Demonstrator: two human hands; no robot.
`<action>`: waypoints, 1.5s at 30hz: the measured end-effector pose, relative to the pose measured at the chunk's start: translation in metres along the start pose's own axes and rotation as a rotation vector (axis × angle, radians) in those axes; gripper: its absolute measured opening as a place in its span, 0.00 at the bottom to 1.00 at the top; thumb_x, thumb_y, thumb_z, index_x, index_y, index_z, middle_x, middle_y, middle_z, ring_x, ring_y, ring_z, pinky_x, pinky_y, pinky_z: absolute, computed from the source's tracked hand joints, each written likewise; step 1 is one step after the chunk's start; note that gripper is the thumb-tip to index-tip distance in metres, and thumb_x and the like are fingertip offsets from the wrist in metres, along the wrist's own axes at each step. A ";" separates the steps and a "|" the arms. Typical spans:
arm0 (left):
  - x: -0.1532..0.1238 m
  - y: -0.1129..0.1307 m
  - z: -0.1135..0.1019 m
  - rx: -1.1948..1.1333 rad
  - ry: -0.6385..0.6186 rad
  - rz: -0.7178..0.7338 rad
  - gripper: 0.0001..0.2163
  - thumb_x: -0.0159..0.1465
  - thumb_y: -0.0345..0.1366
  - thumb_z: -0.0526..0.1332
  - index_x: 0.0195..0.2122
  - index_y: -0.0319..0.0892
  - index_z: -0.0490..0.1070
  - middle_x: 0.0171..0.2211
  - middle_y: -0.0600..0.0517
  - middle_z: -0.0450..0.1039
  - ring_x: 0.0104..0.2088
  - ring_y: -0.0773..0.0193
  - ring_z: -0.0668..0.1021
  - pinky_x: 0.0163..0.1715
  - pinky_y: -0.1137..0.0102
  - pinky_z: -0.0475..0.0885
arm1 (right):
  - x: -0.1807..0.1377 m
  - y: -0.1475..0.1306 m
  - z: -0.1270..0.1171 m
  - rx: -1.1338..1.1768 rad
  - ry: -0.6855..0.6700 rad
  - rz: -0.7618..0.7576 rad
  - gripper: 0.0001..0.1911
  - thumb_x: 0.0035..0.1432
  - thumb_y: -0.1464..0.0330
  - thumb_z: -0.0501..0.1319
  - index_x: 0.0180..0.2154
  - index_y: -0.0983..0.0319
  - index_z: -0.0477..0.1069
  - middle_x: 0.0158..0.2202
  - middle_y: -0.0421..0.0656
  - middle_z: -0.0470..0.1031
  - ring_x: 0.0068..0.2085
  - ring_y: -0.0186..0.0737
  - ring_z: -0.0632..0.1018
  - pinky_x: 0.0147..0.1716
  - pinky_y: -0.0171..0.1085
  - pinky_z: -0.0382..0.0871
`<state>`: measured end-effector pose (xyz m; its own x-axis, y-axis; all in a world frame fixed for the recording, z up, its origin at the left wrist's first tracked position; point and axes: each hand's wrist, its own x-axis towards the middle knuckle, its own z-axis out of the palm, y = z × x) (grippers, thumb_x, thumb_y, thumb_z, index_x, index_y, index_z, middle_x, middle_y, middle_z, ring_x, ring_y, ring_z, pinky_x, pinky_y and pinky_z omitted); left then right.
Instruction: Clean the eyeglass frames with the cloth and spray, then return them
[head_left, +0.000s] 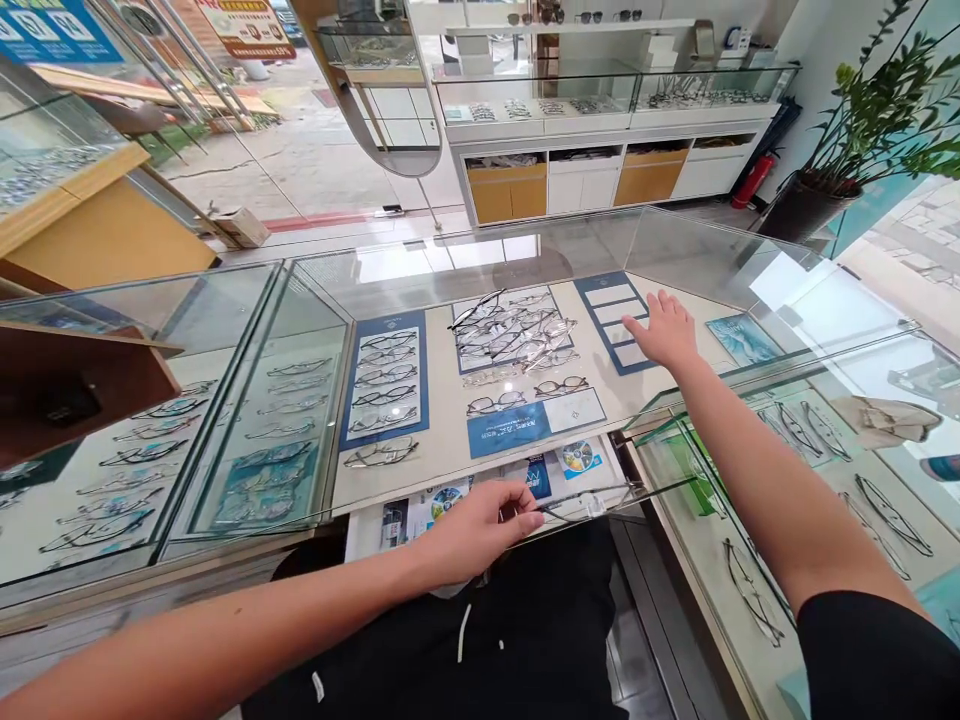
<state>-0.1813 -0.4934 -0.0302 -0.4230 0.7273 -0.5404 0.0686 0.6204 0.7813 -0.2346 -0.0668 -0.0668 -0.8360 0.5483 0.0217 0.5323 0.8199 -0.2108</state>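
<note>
My left hand [491, 525] is low at the front of the display case, thumb and fingers pinched on a thin-rimmed pair of eyeglasses [562, 517] that points right. My right hand [664, 330] reaches forward with fingers spread, over the right edge of a blue display card with white slots [611, 312]; whether it touches is unclear. Between the hands lies a heap of eyeglasses [510, 330]. Nearer me, two pairs sit behind a blue and white card [510, 430]. At left, a blue-bordered card [349, 385] carries a column of eyeglasses, with another pair [382, 453] below it.
An open drawer [420, 515] with printed leaflets is under my left hand. Glass panes [307, 400] divide the case; more eyeglasses fill the left and right sections. A brown box-like object [82, 390] juts in at left. Farther off are a display counter [585, 130] and potted plant [817, 190].
</note>
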 end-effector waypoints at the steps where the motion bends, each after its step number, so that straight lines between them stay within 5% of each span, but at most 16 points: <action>1: -0.008 0.010 -0.005 -0.012 0.007 0.014 0.20 0.70 0.57 0.63 0.36 0.44 0.72 0.30 0.55 0.69 0.32 0.62 0.69 0.33 0.67 0.60 | 0.000 0.001 0.000 -0.003 -0.003 0.001 0.49 0.74 0.42 0.44 0.81 0.68 0.51 0.85 0.59 0.46 0.84 0.65 0.51 0.80 0.63 0.48; 5: -0.006 0.044 -0.028 0.060 0.289 0.140 0.17 0.70 0.54 0.64 0.35 0.44 0.73 0.29 0.55 0.70 0.32 0.62 0.70 0.34 0.66 0.62 | 0.002 0.004 0.001 -0.011 0.002 -0.003 0.49 0.74 0.41 0.44 0.81 0.68 0.51 0.85 0.58 0.47 0.84 0.64 0.52 0.81 0.62 0.48; 10: 0.048 0.055 -0.043 0.263 0.610 0.219 0.14 0.70 0.47 0.66 0.32 0.44 0.76 0.34 0.51 0.78 0.41 0.55 0.77 0.45 0.62 0.68 | 0.002 0.006 0.000 -0.007 -0.004 -0.010 0.48 0.74 0.42 0.45 0.80 0.68 0.52 0.85 0.58 0.47 0.84 0.63 0.52 0.81 0.61 0.48; 14: 0.080 0.047 -0.040 0.331 0.689 0.173 0.12 0.70 0.46 0.66 0.33 0.45 0.79 0.32 0.50 0.78 0.45 0.50 0.78 0.56 0.55 0.67 | 0.003 0.007 -0.001 -0.008 0.003 -0.019 0.47 0.75 0.43 0.46 0.80 0.67 0.53 0.84 0.58 0.48 0.84 0.63 0.53 0.81 0.62 0.49; 23: 0.091 0.044 -0.037 0.384 0.668 0.239 0.14 0.70 0.48 0.70 0.34 0.44 0.81 0.33 0.49 0.80 0.45 0.51 0.78 0.55 0.55 0.68 | 0.003 0.009 0.002 0.050 0.035 -0.038 0.47 0.73 0.43 0.48 0.79 0.67 0.55 0.84 0.60 0.50 0.83 0.65 0.54 0.80 0.64 0.49; 27: 0.064 0.034 -0.040 0.411 0.553 0.328 0.15 0.74 0.49 0.66 0.48 0.43 0.84 0.41 0.47 0.82 0.46 0.51 0.80 0.57 0.54 0.71 | 0.002 0.010 0.001 0.021 0.019 -0.033 0.47 0.74 0.43 0.48 0.79 0.68 0.55 0.84 0.60 0.50 0.83 0.64 0.54 0.80 0.63 0.50; 30: 0.024 0.012 -0.043 0.444 0.441 0.407 0.24 0.76 0.52 0.63 0.66 0.45 0.78 0.57 0.42 0.81 0.59 0.47 0.79 0.65 0.53 0.70 | 0.001 0.011 -0.001 0.006 0.023 -0.035 0.47 0.74 0.43 0.47 0.79 0.69 0.55 0.84 0.59 0.50 0.83 0.65 0.54 0.80 0.62 0.51; 34: -0.036 -0.039 -0.044 0.655 0.406 0.357 0.46 0.66 0.62 0.72 0.80 0.51 0.61 0.78 0.40 0.63 0.77 0.38 0.65 0.77 0.46 0.60 | 0.001 0.013 -0.001 0.010 0.024 -0.029 0.48 0.74 0.43 0.47 0.79 0.69 0.56 0.84 0.59 0.50 0.83 0.64 0.54 0.80 0.62 0.51; 38: -0.077 -0.100 -0.044 0.909 0.562 0.217 0.58 0.56 0.58 0.79 0.83 0.53 0.52 0.84 0.40 0.47 0.82 0.32 0.55 0.79 0.40 0.55 | 0.003 0.017 0.001 0.017 0.042 -0.041 0.47 0.73 0.42 0.48 0.79 0.68 0.58 0.83 0.59 0.52 0.83 0.65 0.56 0.80 0.61 0.52; 45: -0.100 -0.144 -0.057 0.971 0.793 0.096 0.60 0.57 0.66 0.74 0.84 0.48 0.50 0.84 0.38 0.48 0.82 0.33 0.56 0.79 0.41 0.56 | 0.004 0.024 0.007 0.011 0.074 -0.051 0.47 0.73 0.41 0.46 0.78 0.67 0.60 0.82 0.59 0.55 0.82 0.65 0.58 0.79 0.61 0.54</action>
<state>-0.2005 -0.6726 -0.0708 -0.7822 0.6142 0.1048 0.6220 0.7796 0.0728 -0.2260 -0.0462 -0.0781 -0.8497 0.5167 0.1051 0.4873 0.8456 -0.2178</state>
